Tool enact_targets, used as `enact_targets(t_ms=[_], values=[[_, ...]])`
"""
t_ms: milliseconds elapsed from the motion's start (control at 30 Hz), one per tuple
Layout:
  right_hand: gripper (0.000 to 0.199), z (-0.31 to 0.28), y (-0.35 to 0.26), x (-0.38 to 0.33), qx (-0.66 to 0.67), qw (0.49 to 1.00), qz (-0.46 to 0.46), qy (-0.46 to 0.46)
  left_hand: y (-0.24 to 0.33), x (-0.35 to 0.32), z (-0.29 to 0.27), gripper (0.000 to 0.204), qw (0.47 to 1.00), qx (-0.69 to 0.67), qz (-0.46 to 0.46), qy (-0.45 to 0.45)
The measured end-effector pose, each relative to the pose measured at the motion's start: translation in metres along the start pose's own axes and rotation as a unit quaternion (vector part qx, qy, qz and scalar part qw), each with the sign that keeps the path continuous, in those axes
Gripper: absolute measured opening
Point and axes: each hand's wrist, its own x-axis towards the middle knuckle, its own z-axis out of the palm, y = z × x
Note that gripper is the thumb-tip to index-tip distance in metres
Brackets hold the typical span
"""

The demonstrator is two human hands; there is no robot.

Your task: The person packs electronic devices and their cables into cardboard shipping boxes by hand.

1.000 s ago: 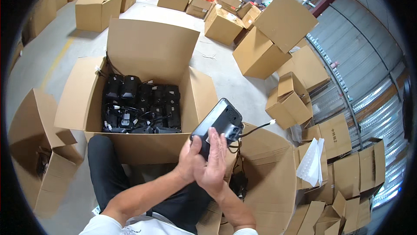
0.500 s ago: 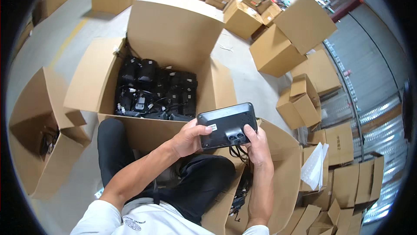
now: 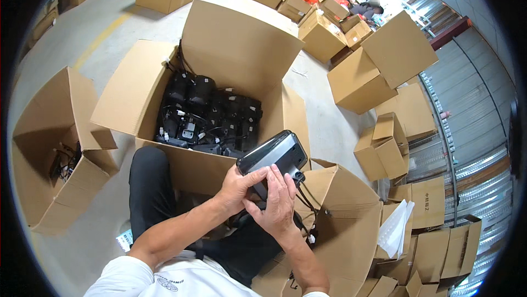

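Note:
A black rectangular electronic unit (image 3: pixel 282 157), with a glossy edge and black cables (image 3: pixel 308 198) hanging from it, is held tilted above my lap. My left hand (image 3: pixel 237 190) is closed round its near left end. My right hand (image 3: pixel 276 201) lies against the unit's near side with its fingers stretched out and close to the left thumb. The fingers partly cover the unit's back. Just beyond, a large open carton (image 3: pixel 244 33) holds several similar black units (image 3: pixel 206 113) with cables and white connectors.
On the left stands an open carton (image 3: pixel 41 149) with dark cables inside. Another open carton (image 3: pixel 351 225) is close by my right arm. A white sheet (image 3: pixel 394 228) lies on cartons at the right. More cartons (image 3: pixel 362 80) line the wall, and people (image 3: pixel 365 9) are far back.
The unit has been turned and tilted. My right hand has left its right edge and moved left, close to my left hand. The view has shifted slightly.

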Motion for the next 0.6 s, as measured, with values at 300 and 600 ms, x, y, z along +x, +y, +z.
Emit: enact_targets(t_ms=[300,600], values=[[0.038,-0.052,0.06,0.043,0.231,0.879,0.407,0.09,0.025,0.012,-0.024,0.079,0.995,0.001,0.024,-0.098],[0.041,0.0,0.06,0.027,0.461,0.737,0.491,0.051,0.02,-0.005,-0.024,0.073,0.807,0.453,0.38,-0.005]])
